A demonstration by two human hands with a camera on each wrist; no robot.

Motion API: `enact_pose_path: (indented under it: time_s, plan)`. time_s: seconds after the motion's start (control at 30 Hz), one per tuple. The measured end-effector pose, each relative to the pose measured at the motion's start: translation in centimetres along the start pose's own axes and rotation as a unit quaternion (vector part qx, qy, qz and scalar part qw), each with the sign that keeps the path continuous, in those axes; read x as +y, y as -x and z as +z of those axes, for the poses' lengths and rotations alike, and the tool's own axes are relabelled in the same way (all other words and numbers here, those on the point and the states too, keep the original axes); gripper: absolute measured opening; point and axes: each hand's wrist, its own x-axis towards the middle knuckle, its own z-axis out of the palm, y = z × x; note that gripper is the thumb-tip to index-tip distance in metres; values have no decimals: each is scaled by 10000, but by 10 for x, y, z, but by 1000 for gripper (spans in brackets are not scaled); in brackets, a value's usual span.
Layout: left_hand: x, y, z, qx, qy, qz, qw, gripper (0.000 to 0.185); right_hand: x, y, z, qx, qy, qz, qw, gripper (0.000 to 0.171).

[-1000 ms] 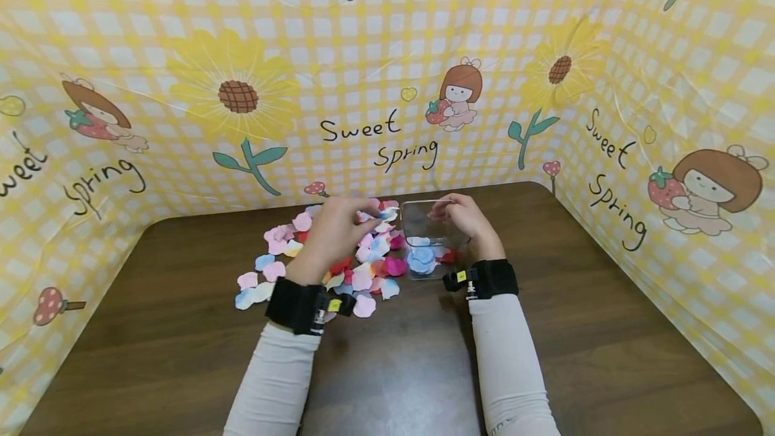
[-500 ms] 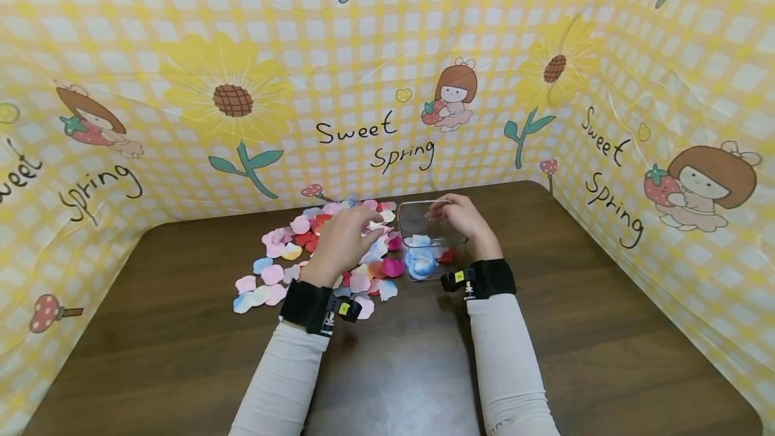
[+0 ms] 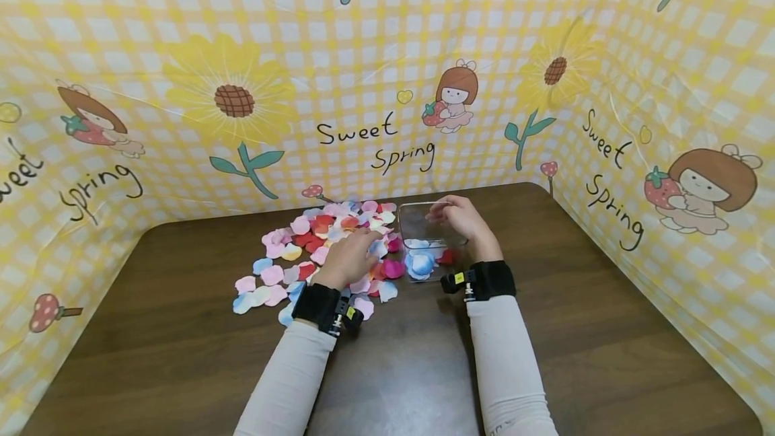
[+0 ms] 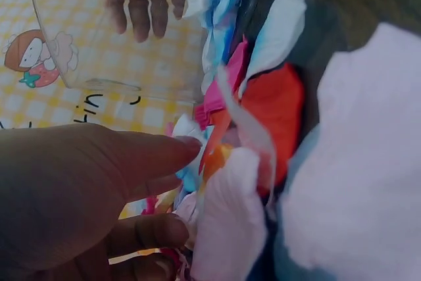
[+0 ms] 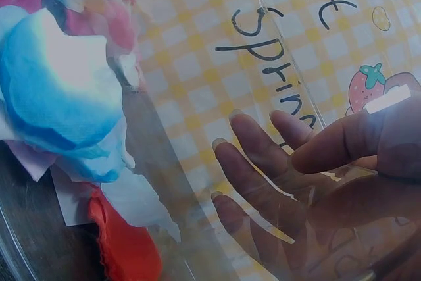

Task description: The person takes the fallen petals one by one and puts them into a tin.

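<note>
Pale sleeves point(image 3: 284, 382) forward, your left hand point(image 3: 348, 260), thumb and fingers parted, is at loose petals point(image 3: 319, 255) on the desk point(image 3: 393, 382), apparently gathering; a light pinch seems called for. Alongside stands the part-filled clear box point(image 3: 416, 226), your right hand point(image 3: 465, 219) at its upper edge, grip unclear.

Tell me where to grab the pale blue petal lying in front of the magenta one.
Probably pinch the pale blue petal by its near right edge, coming from that side: it looks thin, and that edge faces bare table, while other petals crowd its left.
</note>
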Motion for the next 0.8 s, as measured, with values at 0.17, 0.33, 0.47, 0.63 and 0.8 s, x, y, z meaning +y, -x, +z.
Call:
enact_pose_path:
  time_s: [0.17,0.33,0.47,0.63,0.8]
  plan:
    - [-2,1,0,169,76,45,9998,42,1,-1,1,-20,-16,1,10000,37]
    - [-9,4,-9,385,239,185,9988,16,0,1,1,-50,34,10,10000,37]
    - [-11,11,-25,508,355,199,9979,9,0,2,1,-37,76,-9,10000,37]
    - [-7,18,-48,934,430,182,9945,11,0,3,2,-37,124,7,9999,37]
    - [11,23,-66,1717,354,606,9826,10,-2,1,0,-2,99,-19,9999,37]
